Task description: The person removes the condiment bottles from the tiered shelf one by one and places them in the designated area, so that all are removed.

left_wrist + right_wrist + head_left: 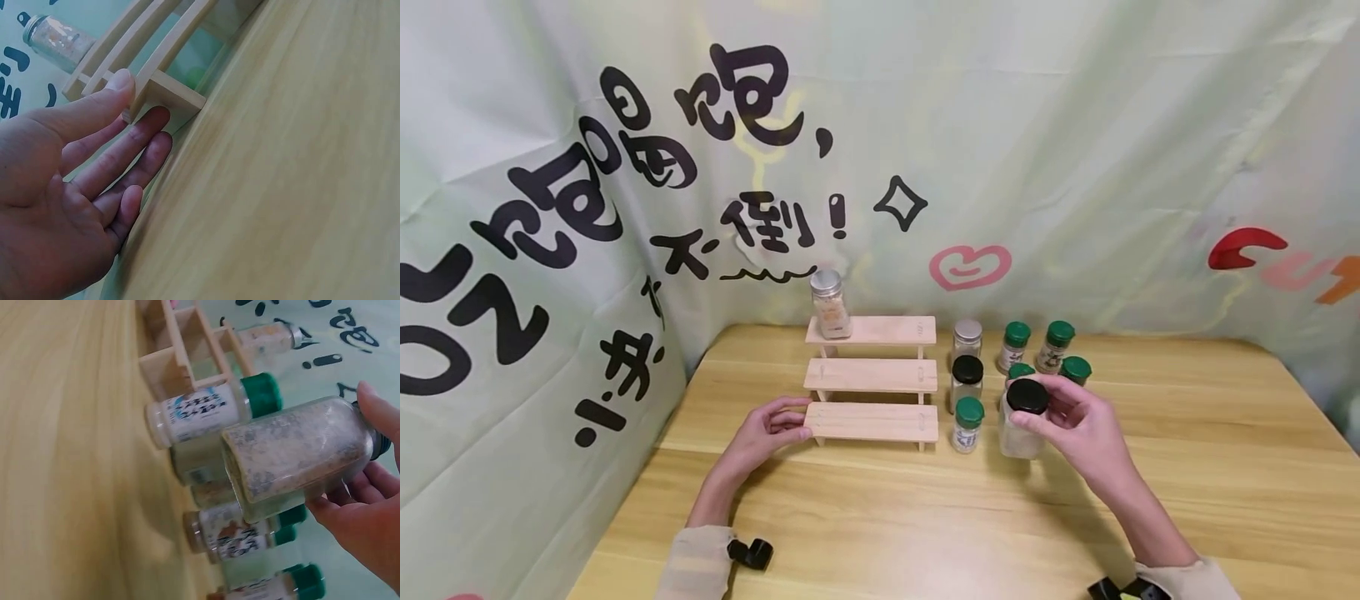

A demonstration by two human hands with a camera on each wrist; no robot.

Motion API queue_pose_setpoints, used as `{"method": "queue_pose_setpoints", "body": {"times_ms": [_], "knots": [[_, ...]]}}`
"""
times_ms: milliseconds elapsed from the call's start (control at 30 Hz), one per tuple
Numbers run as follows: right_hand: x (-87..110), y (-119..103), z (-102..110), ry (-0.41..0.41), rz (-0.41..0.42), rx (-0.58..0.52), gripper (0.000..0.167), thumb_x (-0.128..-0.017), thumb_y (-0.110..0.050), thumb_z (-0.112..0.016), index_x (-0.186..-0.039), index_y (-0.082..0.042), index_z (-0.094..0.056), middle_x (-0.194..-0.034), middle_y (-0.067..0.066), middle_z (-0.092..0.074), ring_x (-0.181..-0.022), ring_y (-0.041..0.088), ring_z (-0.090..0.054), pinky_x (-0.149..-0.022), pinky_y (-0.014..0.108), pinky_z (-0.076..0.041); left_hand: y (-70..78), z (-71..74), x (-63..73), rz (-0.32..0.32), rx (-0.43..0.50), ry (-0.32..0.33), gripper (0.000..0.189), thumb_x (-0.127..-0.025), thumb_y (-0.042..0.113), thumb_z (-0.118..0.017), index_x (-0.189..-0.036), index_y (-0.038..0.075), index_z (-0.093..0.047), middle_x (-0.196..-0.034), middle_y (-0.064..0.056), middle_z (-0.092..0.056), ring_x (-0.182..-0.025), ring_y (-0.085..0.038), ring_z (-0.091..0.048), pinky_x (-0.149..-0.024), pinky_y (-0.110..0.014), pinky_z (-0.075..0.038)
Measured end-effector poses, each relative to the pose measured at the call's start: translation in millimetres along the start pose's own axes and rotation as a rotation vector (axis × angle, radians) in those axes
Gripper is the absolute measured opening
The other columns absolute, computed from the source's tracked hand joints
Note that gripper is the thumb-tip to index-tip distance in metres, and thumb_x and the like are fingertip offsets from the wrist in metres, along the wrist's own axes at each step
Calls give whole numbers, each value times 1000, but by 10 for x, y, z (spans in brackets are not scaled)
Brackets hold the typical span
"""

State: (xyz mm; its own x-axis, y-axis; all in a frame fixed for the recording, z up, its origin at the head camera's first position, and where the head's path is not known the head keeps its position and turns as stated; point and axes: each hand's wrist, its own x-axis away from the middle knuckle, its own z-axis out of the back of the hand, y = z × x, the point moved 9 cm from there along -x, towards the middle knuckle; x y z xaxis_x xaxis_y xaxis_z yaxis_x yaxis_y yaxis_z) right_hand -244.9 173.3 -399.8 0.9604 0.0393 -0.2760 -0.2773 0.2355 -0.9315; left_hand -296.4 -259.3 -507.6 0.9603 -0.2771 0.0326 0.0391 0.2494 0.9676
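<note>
My right hand (pixel 1086 425) grips a clear square jar (pixel 300 450) by its black lid (pixel 1027 396). The jar holds pale, speckled contents and is lifted above the table, in front of the green-capped bottles. My left hand (pixel 766 433) pinches the left end of the lowest step of a three-step wooden rack (pixel 872 422); in the left wrist view the thumb (pixel 122 81) lies on the board's end and other fingers are under it. A silver-capped jar (pixel 831 307) with pinkish contents stands on the top step, at its left.
Right of the rack stand a silver-capped jar (pixel 967 337), a black-capped jar (pixel 967 383) and a green-capped bottle (pixel 967 425) in a column. Several more green-capped bottles (pixel 1052 348) stand behind my right hand, some partly hidden. A printed curtain (pixel 1075 167) hangs behind the wooden table (pixel 1225 467).
</note>
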Motion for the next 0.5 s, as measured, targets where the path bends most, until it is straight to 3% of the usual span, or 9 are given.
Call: {"method": "queue_pose_setpoints", "body": {"times_ms": [300,500], "knots": [[-9,342,-34,-17,-100,14,48,-85,-9,-85,-126,5,-65,-114,-2,-72,-103,2,-68,-88,19,-54,19,25,-3,-31,5,-10,51,-92,7,-78,-139,0,-59,-115,-18,-72,-101,-17,-70,-88,-25,-55],[13,410,-13,-25,-116,50,49,-85,-11,-86,-126,4,-66,-116,2,-72,-103,1,-67,-87,17,-53,19,3,19,-33,11,-13,50,-92,7,-78,-138,-1,-59,-113,-15,-73,-101,-17,-70,-87,-25,-55]]}}
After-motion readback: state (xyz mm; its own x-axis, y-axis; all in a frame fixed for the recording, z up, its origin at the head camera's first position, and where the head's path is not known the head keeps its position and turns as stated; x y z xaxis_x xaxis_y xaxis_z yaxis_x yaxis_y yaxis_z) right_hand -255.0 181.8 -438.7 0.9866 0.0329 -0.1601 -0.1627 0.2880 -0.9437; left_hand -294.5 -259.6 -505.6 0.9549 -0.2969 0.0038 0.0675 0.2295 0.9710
